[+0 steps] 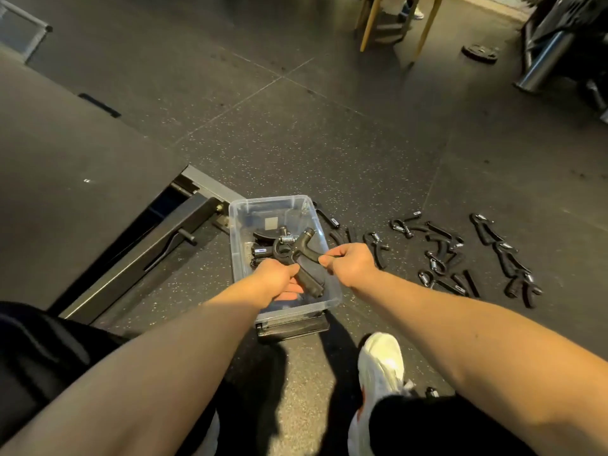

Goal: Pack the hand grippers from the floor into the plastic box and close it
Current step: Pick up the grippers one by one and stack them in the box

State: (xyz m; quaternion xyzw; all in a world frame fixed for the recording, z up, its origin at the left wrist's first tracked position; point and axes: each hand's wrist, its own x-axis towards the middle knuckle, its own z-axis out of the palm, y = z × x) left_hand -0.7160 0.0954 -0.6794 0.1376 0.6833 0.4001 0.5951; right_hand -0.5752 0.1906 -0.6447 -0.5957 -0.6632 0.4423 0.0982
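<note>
Forearms (171, 366) out over plastic box (235, 248), one hand gripper (301, 250) held.
Lower handle wrapped by left grip (279, 278), other handle pinched by right grip (349, 263), just above box; loose grippers (441, 255) strewn on floor (362, 159) at right.

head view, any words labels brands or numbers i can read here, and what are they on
No text here can be read.
Grey square sticker in the plastic box: too blurred to read, perhaps blank.
Small pale tags on the hand grippers on the floor: too small to read.
On the held hand gripper: no marking visible.
</note>
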